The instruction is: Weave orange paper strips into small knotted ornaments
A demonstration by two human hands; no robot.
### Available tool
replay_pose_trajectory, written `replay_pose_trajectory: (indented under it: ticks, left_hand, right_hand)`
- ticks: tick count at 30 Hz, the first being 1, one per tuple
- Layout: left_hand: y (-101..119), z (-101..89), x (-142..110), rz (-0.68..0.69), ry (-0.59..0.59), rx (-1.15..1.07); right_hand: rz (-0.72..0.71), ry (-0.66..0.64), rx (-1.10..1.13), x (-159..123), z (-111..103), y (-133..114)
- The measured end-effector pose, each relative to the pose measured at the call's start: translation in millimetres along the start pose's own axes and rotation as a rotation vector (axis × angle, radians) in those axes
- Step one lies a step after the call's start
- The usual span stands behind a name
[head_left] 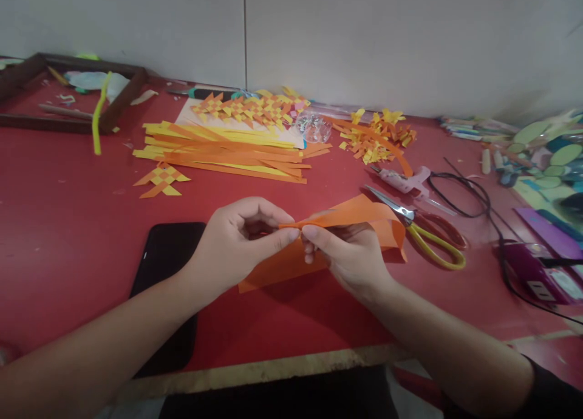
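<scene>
Both hands pinch one orange paper strip (359, 215) in front of me, its folded end between them and its loose end curling out to the right. My left hand (237, 234) grips that end with thumb and fingers. Close beside it, my right hand (348, 252) presses the strip with the thumb on top. Beneath the hands lies a larger sheet of orange paper (277, 267), partly covered by them. A woven orange and yellow paper fish (164, 179) rests beyond my left hand. Scissors (414, 215) with red and yellow handles lie to the right.
Behind the hands lies a bundle of orange and yellow strips (223, 152), with woven paper pieces (250, 109) behind it. A black phone (168, 285) is under my left forearm. A pink glue gun (405, 179) and its cord are at right. A wooden frame (122, 97) stands far left.
</scene>
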State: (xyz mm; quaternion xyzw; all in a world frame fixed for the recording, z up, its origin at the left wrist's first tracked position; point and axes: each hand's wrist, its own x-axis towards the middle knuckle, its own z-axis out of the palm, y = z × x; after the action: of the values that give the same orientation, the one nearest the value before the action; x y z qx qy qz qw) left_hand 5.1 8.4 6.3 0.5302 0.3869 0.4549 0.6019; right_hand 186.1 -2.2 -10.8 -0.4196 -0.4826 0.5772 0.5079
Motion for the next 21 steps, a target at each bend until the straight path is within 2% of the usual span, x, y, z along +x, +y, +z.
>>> replay_pose_trajectory:
  ticks: [21]
  left_hand:
    - [2.0, 0.1, -0.6, -0.016, 0.027, 0.066]
  right_hand:
    - [-0.017, 0.017, -0.021, -0.3, 4.0, -4.0]
